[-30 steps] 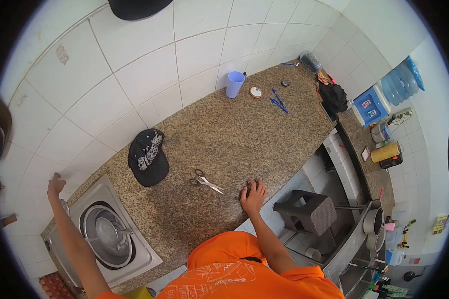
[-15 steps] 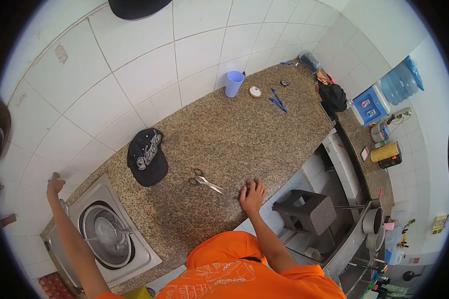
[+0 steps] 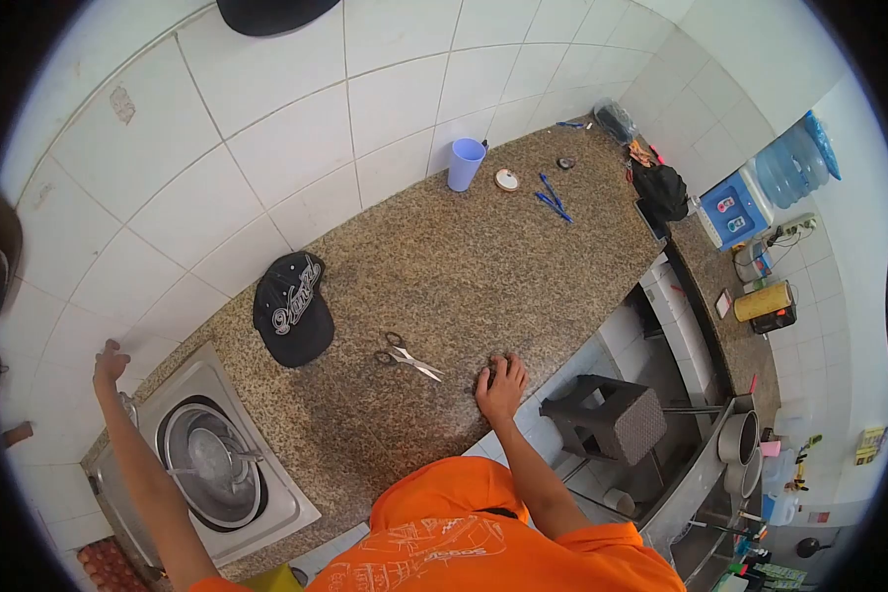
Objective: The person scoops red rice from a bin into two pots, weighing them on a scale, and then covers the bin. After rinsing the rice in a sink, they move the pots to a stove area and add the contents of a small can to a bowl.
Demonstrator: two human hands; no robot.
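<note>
My left hand is stretched out at the tiled wall beyond the sink, fingers partly bent and apart, with nothing visible in it. Beside its wrist stands the metal tap. Below that arm, a metal bowl sits in the steel sink with smaller shiny vessels inside. My right hand rests palm down on the front edge of the granite counter, fingers spread. Nearest to it lie scissors with parted blades. A black cap with white lettering lies between scissors and wall.
A purple cup, a small round lid-like object, blue pens and a black bag are farther along the counter. A dark stool stands below its front edge. A water dispenser is at right.
</note>
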